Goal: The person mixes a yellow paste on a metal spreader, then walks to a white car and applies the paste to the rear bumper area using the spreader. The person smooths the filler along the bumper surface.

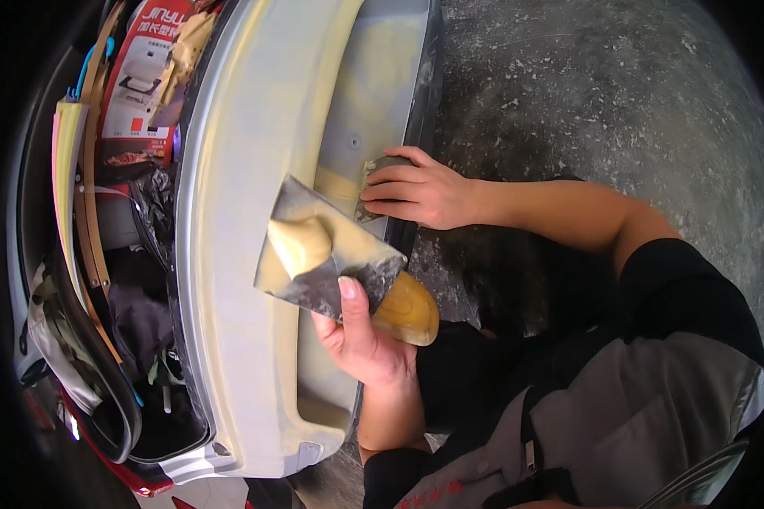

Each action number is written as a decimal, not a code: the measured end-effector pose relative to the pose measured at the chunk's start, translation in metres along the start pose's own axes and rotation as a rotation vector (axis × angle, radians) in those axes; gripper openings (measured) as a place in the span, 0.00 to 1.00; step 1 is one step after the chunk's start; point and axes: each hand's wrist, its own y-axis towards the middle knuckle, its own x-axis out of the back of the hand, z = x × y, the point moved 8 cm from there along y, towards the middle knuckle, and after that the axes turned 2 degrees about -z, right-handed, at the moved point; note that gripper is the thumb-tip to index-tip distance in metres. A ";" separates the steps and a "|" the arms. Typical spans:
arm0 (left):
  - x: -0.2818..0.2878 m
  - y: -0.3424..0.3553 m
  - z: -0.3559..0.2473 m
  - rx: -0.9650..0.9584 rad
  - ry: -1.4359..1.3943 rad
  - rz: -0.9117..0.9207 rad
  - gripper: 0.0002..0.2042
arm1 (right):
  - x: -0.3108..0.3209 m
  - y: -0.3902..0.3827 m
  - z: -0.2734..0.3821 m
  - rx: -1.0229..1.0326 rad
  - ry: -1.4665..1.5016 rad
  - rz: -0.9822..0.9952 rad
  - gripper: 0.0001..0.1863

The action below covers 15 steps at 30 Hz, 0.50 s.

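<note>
In my left hand [365,339] is a wide putty knife [331,284] with a flat grey metal blade and an amber handle [409,312]. The thumb presses on top of the blade and the fingers go underneath. A cream-yellow lump of filler putty [301,244] sits on the blade, with more smeared around it. My right hand [424,191] grips a small dark spreader [370,191], its fingers laid over it, against the recessed panel of a car bumper [259,170]. The bumper is pale grey with yellowish filler patches. The spreader's working edge is partly hidden.
Left of the bumper is an open car trunk holding a red and white box [140,93], a black plastic bag [151,208] and dark cloth [140,301]. A red body edge [148,485] shows at the lower left. Rough grey concrete floor [569,85] lies to the right.
</note>
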 end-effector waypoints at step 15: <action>0.002 0.007 0.006 0.066 -0.242 0.173 0.39 | -0.031 0.031 -0.021 -0.030 0.013 -0.083 0.16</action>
